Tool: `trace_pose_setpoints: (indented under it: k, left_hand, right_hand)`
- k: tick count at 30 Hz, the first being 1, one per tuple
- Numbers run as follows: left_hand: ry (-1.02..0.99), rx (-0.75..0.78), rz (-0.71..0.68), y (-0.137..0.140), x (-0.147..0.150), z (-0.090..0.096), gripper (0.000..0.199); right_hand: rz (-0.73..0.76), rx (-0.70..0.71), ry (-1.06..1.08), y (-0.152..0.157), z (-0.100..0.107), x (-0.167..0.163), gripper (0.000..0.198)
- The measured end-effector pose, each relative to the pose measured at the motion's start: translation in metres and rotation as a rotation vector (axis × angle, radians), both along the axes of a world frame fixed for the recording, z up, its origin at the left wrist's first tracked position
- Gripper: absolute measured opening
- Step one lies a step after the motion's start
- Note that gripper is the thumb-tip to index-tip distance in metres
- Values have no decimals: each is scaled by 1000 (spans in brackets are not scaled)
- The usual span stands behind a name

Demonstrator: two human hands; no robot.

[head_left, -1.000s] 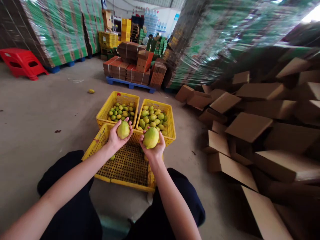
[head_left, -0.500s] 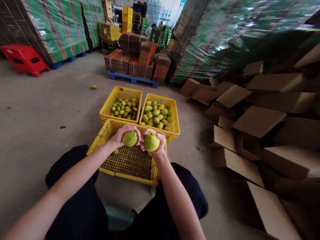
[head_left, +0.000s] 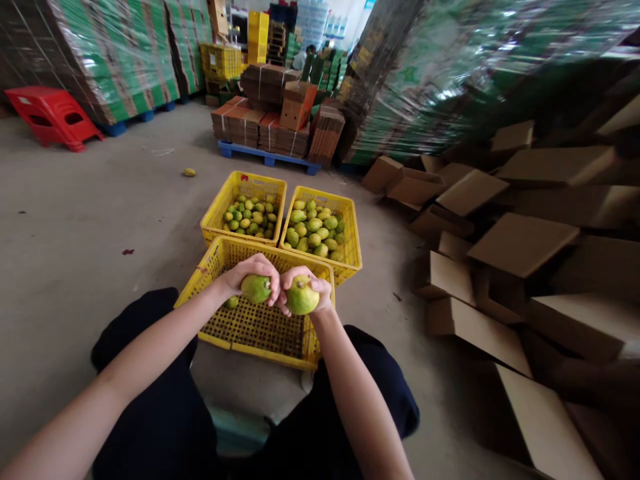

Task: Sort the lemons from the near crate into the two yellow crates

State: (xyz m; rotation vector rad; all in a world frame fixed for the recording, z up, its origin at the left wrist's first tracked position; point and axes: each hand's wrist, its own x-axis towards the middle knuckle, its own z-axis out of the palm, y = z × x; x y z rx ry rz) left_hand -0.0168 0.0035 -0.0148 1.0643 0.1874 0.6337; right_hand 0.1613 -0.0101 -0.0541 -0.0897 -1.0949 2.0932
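My left hand is wrapped round a green papaya, its stem end turned toward my right hand. My right hand grips a yellower papaya, its stem end facing up. The two hands nearly meet, fingers close together, above the near yellow crate. Inside that crate another green fruit lies at the left, partly under my left forearm. The holed bottom of the crate shows below my hands.
Behind the near crate stand a left yellow crate and a right yellow crate, both holding many green-yellow fruits. Loose cardboard boxes pile up on the right. A red stool, a blue pallet and a floor fruit lie farther off.
Both hands still hold the same two fruits. The fruits have tilted slightly in the grip, and the right one sits a little lower. The view has shifted slightly.
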Motion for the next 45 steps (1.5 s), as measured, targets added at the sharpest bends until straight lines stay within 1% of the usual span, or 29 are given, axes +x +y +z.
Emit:
trace_pose_setpoints:
  k: [3, 7, 9, 10, 11, 14, 15, 17, 19, 21, 22, 23, 24, 25, 27, 29, 30, 31, 33, 35, 38, 42, 45]
  left_hand:
    - [29, -1, -45, 0, -1, 2, 30]
    - [100, -2, -119, -2, -3, 5, 26]
    - [91, -62, -92, -3, -1, 6, 28]
    - [57, -139, -32, -2, 1, 6, 30]
    - [-2, -254, 62, -1, 3, 6, 32]
    - [-237, -694, 429, 6, 11, 2, 33]
    - [-289, -818, 537, 9, 13, 0, 31]
    - [-306, -992, 700, 14, 18, -6, 28]
    - [-241, -1090, 775, 18, 21, -12, 27]
    - [-199, -1119, 745, 18, 23, -15, 27]
    - [-201, -1106, 700, 17, 23, -15, 26]
    - [-214, -1067, 644, 15, 23, -13, 24]
    - [-226, -995, 586, 12, 23, -10, 22]
    - [-228, -884, 525, 10, 22, -6, 20]
    - [-196, -579, 400, 5, 19, 4, 18]
    - [-158, -277, 284, -1, 15, 15, 23]
    - [-147, -176, 240, -3, 13, 19, 29]
    - [-141, -114, 214, -5, 11, 22, 35]
    - [-134, -80, 203, -8, 8, 25, 44]
    - [-134, -100, 217, -9, 7, 25, 49]
    - [-147, -125, 250, -7, 7, 20, 51]
    - [-166, -155, 288, -4, 7, 16, 50]
    - [-171, -229, 295, -2, 8, 16, 50]
  right_hand:
    - [47, 4, -17, 0, 1, 2, 46]
    - [151, 26, -54, -1, 5, 4, 46]
    - [142, 7, -34, -4, 10, 2, 45]
    - [83, -31, -3, -5, 13, 0, 45]
    - [-13, -95, 39, -6, 17, -2, 44]
    - [-393, -391, 162, -7, 27, -9, 36]
    - [-497, -493, 188, -6, 29, -11, 34]
    - [-638, -671, 223, -3, 30, -14, 33]
    - [-725, -832, 225, 1, 28, -17, 30]
    - [-763, -957, 196, 4, 25, -19, 27]
    - [-768, -982, 179, 4, 24, -19, 27]
    - [-768, -971, 164, 4, 24, -20, 27]
    - [-764, -927, 151, 4, 25, -20, 29]
    - [-751, -853, 138, 3, 27, -19, 32]
    - [-696, -649, 111, 0, 34, -15, 36]
    - [-622, -430, 92, -5, 43, -9, 36]
    - [-585, -333, 87, -8, 48, -5, 37]
    - [-554, -252, 82, -10, 53, -1, 38]
    - [-507, -140, 64, -15, 60, 6, 44]
    - [-473, -80, 29, -19, 64, 9, 50]
    - [-472, -27, -42, -21, 64, 9, 56]
    - [-482, 23, -98, -22, 60, 6, 63]
    - [-528, 33, -176, -20, 54, 5, 64]
